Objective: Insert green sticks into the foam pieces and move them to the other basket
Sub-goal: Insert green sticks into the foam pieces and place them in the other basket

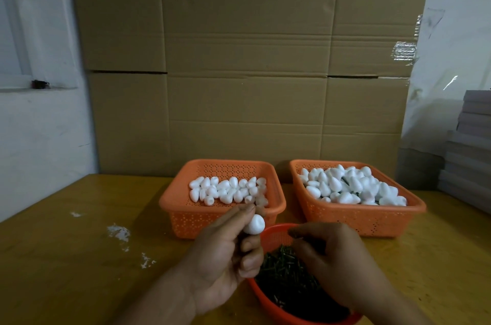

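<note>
The left hand (225, 253) pinches one foam piece (254, 224) above the bowl (273, 238) of sticks (287, 271). The right hand (332, 258) curls there; whether it holds a stick, I cannot tell. Next probably: push a stick into the foam.

Both hands, left hand (223, 258) and right hand (334, 261), are bare; forearms behind the fingers (240, 214) carry no sleeves, rings or watch.
</note>
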